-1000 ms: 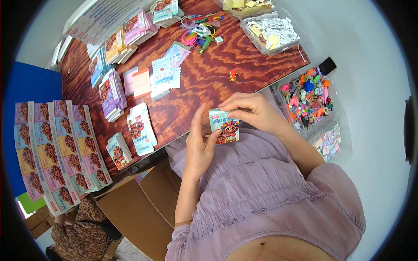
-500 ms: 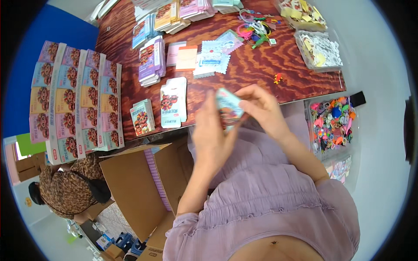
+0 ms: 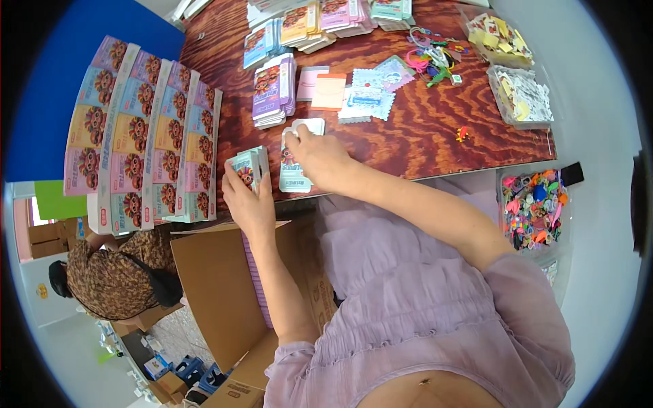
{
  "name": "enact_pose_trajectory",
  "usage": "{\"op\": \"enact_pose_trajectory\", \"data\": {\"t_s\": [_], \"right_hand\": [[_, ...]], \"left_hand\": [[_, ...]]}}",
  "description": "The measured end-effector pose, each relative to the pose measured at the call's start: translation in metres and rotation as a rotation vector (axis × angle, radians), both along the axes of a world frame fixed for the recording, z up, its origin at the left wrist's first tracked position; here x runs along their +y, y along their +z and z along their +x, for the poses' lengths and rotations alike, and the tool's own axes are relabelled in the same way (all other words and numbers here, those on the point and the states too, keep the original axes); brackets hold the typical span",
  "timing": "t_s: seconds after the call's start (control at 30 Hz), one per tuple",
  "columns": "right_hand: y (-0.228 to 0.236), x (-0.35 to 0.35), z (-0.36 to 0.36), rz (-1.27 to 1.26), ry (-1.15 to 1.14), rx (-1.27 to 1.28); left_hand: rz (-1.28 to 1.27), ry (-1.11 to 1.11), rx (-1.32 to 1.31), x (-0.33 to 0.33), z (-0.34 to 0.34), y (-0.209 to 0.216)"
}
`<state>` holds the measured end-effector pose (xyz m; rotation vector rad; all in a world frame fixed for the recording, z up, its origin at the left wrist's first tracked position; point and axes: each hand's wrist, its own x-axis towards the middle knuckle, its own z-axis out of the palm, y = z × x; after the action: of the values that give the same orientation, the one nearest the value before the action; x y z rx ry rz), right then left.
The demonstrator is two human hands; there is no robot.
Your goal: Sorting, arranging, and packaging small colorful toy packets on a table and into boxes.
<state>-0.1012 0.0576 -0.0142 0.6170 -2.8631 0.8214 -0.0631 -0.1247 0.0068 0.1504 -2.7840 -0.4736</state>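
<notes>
My left hand (image 3: 250, 209) is closed around a small teal box (image 3: 244, 168) with a colourful cartoon character, at the table's near left edge among similar boxes. To its right lies a pile of flat white-and-teal cartons (image 3: 293, 182). My right hand (image 3: 320, 158) reaches across onto this pile, its fingers bent and gripping the top carton near its far end; the fingertips are partly hidden. Beyond it lie a purple carton stack (image 3: 272, 88), a pink card (image 3: 311, 83), an orange-edged card (image 3: 328, 91) and blue zigzag-edged packets (image 3: 367, 102).
Display strips of coloured boxes (image 3: 129, 149) stand at the left. An open cardboard box (image 3: 211, 285) is below the table edge. Bins of small toys (image 3: 534, 207), yellow pieces (image 3: 500, 39) and white packets (image 3: 520, 95) line the right. Another person (image 3: 119, 279) bends at lower left.
My hands have parted. The left has carried the teal box left to the group of boxes; the right has moved left onto the flat cartons. The view has shifted slightly.
</notes>
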Motion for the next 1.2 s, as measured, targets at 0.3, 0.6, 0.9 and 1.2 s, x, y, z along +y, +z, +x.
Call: {"op": "enact_pose_trajectory", "data": {"t_s": [0.3, 0.6, 0.9, 1.2], "right_hand": [[0.025, 0.057, 0.008, -0.421, -0.080, 0.004], [0.087, 0.135, 0.101, -0.470, 0.198, -0.253], [0.051, 0.160, 0.115, -0.964, 0.034, -0.054], [0.054, 0.148, 0.124, -1.300, -0.110, -0.381]], "left_hand": [[0.291, -0.388, 0.132, 0.071, 0.038, 0.038], [1.224, -0.889, -1.167, 0.096, 0.042, 0.018], [1.495, -0.687, -0.745, 0.136, 0.057, 0.010], [1.646, -0.618, -0.720, 0.144, 0.061, -0.021]]}}
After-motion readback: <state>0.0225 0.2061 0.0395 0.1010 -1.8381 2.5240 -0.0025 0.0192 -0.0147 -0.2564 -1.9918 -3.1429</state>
